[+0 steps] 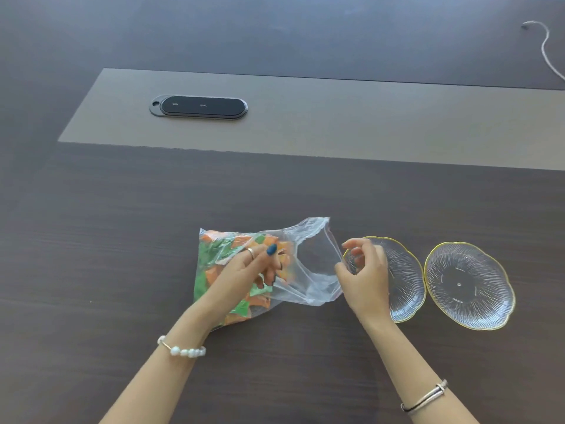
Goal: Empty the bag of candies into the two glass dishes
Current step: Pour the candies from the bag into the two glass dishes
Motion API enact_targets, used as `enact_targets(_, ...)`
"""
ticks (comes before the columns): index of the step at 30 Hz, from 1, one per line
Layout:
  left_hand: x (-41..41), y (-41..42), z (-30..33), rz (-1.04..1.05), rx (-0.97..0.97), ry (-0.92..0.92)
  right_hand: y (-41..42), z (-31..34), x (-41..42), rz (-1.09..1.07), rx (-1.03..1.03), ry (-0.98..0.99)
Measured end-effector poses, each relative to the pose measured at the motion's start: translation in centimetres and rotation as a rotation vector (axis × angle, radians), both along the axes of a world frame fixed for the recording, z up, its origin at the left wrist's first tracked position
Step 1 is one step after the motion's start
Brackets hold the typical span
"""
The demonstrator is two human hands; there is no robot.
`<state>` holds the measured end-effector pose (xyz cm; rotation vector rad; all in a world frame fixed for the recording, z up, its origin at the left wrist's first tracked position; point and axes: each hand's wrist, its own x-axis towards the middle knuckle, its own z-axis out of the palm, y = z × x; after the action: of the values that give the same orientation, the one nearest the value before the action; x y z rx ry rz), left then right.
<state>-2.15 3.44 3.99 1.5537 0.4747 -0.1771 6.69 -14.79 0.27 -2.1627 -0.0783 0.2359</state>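
A clear plastic bag point(312, 258) lies on the dark table, its mouth facing right. Green and orange wrapped candies point(214, 258) fill its left half. My left hand point(247, 273) rests on top of the candy end, fingers curled on the plastic. My right hand point(363, 270) pinches the edge of the bag's mouth. Just right of the bag stand two empty ribbed glass dishes with gold rims: the near dish point(406, 280), partly hidden by my right hand, and the far-right dish point(469, 284).
A grey inlay strip point(336, 117) crosses the table behind, holding a black oval power panel point(198, 107). A pale cord point(547, 47) lies at the far right corner.
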Motion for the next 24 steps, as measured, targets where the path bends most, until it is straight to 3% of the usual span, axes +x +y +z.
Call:
enact_targets(2,-0.3,1.2,-1.2,0.227,0.097,0.035,0.8,1.2,-0.2,0.080,0.087,0.065)
enact_targets(5,-1.9,4.1,-4.3,0.455,0.659,0.270,1.8,2.4,0.0,0.194,0.172,0.316)
enact_targets(6,-2.5,4.6,-5.2,0.471,0.737,0.399,2.1,2.5,0.1,0.221,0.165,0.337)
enact_targets(8,-3.2,5.0,-6.2,0.453,0.712,0.562,2.6,2.8,0.0,0.278,0.096,0.322)
enact_targets(10,-3.2,5.1,-6.6,0.423,0.630,0.582,3.0,3.0,0.0,0.310,0.060,0.281)
enact_targets(13,-2.7,5.2,-6.9,0.496,0.491,0.524,3.3,3.5,0.0,0.315,0.078,0.276)
enact_targets(19,-2.1,4.6,-6.6,0.469,0.470,0.433,3.6,2.9,0.5,0.323,0.009,0.185)
enact_targets(24,-1.5,3.9,-6.3,0.598,0.281,0.254,2.4,3.4,1.2,0.280,0.145,0.131)
